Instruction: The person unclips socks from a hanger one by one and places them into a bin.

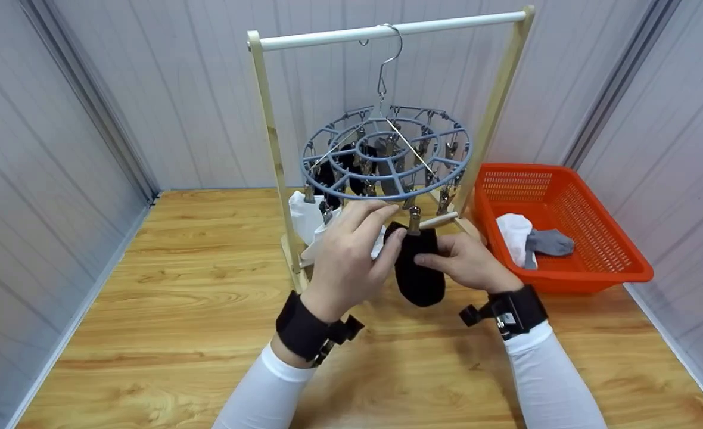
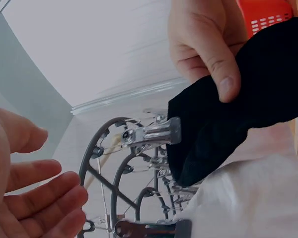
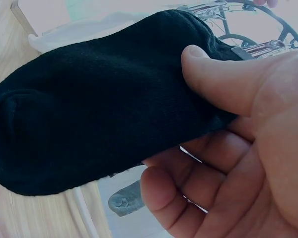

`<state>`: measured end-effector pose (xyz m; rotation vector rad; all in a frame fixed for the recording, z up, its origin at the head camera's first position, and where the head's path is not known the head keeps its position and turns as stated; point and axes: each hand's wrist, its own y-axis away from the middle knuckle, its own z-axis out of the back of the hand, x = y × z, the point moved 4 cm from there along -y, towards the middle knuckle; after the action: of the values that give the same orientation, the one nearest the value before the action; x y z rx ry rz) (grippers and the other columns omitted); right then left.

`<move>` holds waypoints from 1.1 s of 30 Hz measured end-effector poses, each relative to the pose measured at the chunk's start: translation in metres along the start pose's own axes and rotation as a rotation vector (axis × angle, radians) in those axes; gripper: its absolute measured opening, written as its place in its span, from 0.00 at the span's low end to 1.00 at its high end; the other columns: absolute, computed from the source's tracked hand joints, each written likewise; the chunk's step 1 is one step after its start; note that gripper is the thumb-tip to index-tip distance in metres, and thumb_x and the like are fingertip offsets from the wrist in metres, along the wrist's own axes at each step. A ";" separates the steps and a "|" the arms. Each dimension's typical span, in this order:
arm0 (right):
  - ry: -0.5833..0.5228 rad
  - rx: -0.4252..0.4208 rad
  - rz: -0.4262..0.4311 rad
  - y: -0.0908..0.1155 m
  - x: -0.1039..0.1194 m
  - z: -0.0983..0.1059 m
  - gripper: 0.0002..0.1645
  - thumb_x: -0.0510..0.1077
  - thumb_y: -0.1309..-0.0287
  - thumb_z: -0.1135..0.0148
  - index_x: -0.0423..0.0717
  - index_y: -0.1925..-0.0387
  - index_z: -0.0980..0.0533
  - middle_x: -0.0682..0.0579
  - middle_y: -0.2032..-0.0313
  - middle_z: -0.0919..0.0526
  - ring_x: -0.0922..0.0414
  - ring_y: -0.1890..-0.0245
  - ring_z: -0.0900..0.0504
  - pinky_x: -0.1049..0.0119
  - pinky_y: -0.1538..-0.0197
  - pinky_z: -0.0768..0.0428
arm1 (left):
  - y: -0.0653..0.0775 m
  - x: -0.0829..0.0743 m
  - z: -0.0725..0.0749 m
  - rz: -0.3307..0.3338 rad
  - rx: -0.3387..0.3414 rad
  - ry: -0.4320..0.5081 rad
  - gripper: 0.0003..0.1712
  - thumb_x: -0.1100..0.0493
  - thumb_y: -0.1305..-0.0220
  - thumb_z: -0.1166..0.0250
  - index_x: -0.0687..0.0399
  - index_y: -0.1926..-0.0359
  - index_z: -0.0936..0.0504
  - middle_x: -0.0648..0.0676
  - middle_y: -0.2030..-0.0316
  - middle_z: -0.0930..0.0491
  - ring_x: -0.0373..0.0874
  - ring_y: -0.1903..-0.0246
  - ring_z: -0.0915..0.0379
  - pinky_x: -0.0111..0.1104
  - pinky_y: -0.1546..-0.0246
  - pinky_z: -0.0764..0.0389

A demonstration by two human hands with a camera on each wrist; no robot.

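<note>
White sleeves, left hand wide, right hand with black sock in pinch

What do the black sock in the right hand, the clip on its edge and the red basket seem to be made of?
Black sock: matte knit fabric, judging by its soft folds; cotton or a blend, can't tell which.
Clip: shiny bare metal, probably steel, from its bright silvery reflections.
Red basket: most likely moulded plastic, smooth, with even colour and regular slots through its walls.
</note>
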<state>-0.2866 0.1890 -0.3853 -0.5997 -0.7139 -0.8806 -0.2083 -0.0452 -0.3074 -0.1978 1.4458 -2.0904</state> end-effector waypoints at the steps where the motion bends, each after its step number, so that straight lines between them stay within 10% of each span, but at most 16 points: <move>1: 0.009 -0.002 0.007 0.000 0.001 0.000 0.10 0.48 0.25 0.26 0.46 0.54 0.07 0.54 0.63 0.06 0.59 0.62 0.13 0.68 0.56 0.17 | 0.001 0.000 -0.002 0.006 0.017 0.010 0.18 0.58 0.20 0.32 0.64 0.38 0.13 0.58 0.44 0.13 0.52 0.43 0.17 0.38 0.36 0.18; 11: 0.064 -0.012 0.018 0.003 0.007 0.000 0.10 0.48 0.25 0.25 0.47 0.53 0.07 0.58 0.66 0.10 0.58 0.66 0.20 0.68 0.61 0.24 | 0.013 0.008 -0.030 0.186 0.262 0.044 0.33 0.50 0.18 0.32 0.73 0.28 0.23 0.67 0.35 0.17 0.58 0.32 0.21 0.47 0.29 0.20; 20: 0.079 0.011 0.042 0.004 0.014 -0.001 0.09 0.50 0.26 0.25 0.50 0.60 0.09 0.64 0.76 0.24 0.59 0.72 0.26 0.68 0.68 0.31 | 0.018 0.024 -0.041 0.369 0.266 0.267 0.36 0.48 0.16 0.35 0.69 0.22 0.29 0.64 0.26 0.22 0.54 0.24 0.27 0.43 0.23 0.26; 33: 0.080 0.066 0.064 0.003 0.020 -0.007 0.12 0.51 0.23 0.28 0.48 0.54 0.08 0.59 0.64 0.08 0.59 0.63 0.16 0.66 0.57 0.19 | 0.016 0.032 -0.040 0.516 0.187 0.449 0.30 0.52 0.17 0.32 0.64 0.25 0.23 0.56 0.42 0.12 0.45 0.41 0.16 0.43 0.35 0.18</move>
<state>-0.2728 0.1764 -0.3751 -0.5230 -0.6461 -0.8141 -0.2460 -0.0344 -0.3440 0.6878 1.3406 -1.8768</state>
